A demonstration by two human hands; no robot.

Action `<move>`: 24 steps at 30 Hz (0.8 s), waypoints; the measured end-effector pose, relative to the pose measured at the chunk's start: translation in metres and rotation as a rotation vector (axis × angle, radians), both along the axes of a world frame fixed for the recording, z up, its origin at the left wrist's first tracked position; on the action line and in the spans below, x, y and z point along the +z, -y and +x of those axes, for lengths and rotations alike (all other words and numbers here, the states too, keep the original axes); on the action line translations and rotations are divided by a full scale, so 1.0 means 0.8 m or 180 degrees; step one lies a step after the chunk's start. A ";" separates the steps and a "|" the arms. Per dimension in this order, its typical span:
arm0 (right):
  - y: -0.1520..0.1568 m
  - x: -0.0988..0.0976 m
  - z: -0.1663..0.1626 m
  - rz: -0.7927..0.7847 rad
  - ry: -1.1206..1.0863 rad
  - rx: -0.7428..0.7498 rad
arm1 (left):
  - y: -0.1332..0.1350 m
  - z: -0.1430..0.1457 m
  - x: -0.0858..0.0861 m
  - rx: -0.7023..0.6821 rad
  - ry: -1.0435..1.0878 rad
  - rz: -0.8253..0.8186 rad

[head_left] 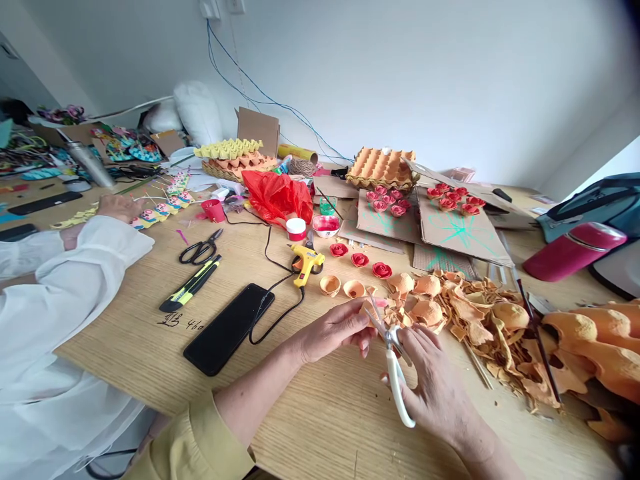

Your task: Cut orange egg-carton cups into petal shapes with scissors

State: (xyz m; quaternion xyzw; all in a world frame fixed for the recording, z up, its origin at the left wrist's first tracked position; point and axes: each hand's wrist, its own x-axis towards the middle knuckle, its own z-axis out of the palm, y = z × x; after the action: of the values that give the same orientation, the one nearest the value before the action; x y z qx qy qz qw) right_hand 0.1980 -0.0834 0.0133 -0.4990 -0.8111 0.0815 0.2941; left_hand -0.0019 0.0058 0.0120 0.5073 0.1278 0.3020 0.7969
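Note:
My left hand [343, 329] pinches a small piece of orange egg carton [370, 313] between thumb and fingers. White-handled scissors [395, 387] are gripped in my right hand [433, 380], and their blades reach up to the carton piece. Just beyond my hands stand two trimmed carton cups [330, 286], with three red paper-pulp roses [359, 259] in a row behind them. Cut carton cups and scraps [465, 310] lie heaped to the right of my right hand.
A yellow glue gun [306, 262], a black phone [229, 329], a utility knife [193, 283] and black scissors [201, 248] lie to the left. Cardboard sheets with roses [460, 227] are behind. At far left is another person's hand [120, 207]. A pink bottle [575, 252] stands right.

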 end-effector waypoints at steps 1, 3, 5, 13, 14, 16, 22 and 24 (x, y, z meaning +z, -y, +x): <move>0.000 0.000 0.000 -0.0003 -0.0012 0.0021 | 0.000 0.000 0.000 -0.0009 -0.0027 0.0034; 0.000 0.000 0.000 -0.0011 -0.0043 0.0069 | 0.000 -0.001 0.002 -0.0038 -0.0043 0.0050; 0.000 0.000 0.000 -0.0008 -0.0075 0.0112 | 0.000 -0.001 0.004 -0.0052 -0.0045 0.0029; 0.003 0.001 0.001 0.0078 0.0010 0.0133 | 0.000 -0.002 0.006 -0.0066 -0.0016 0.0119; 0.004 0.001 0.001 0.0074 -0.0003 0.0145 | 0.000 -0.002 0.006 -0.0057 -0.0015 0.0130; 0.004 0.002 0.001 0.0047 -0.0047 0.0178 | 0.000 -0.002 0.007 -0.0020 -0.0025 0.0135; 0.005 0.006 0.000 0.0121 -0.0127 0.0205 | 0.001 -0.003 0.009 0.0099 -0.0040 0.0116; 0.005 0.007 0.000 0.0160 -0.0126 0.0221 | 0.001 -0.004 0.010 0.0106 -0.0030 0.0131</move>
State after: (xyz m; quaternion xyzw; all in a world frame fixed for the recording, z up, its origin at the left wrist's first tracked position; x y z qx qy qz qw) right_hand 0.1979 -0.0871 0.0190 -0.4613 -0.8237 0.0810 0.3195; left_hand -0.0047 0.0049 0.0201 0.5228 0.1338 0.3154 0.7806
